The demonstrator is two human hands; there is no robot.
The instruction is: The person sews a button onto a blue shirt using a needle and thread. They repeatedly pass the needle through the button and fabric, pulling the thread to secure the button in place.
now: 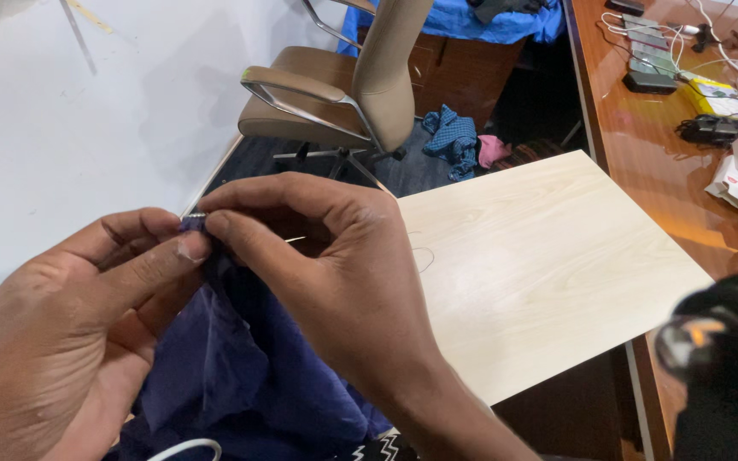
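Observation:
My left hand (70, 324) pinches the top edge of a dark blue cloth (249, 376) between thumb and forefinger. My right hand (326, 265) meets it at the same spot and grips a thin sewing needle (295, 240), whose tip shows between the fingers. The cloth hangs down below both hands over the near edge of a light wooden board (540, 265). A loop of thin thread (424, 259) lies on the board just right of my right hand.
A tan office chair (343, 94) stands beyond the board, with blue and pink rags (463, 145) on the floor beside it. At the right a brown desk (651, 162) carries cables, chargers and white boxes. A dark blurred object (719, 367) sits at the lower right.

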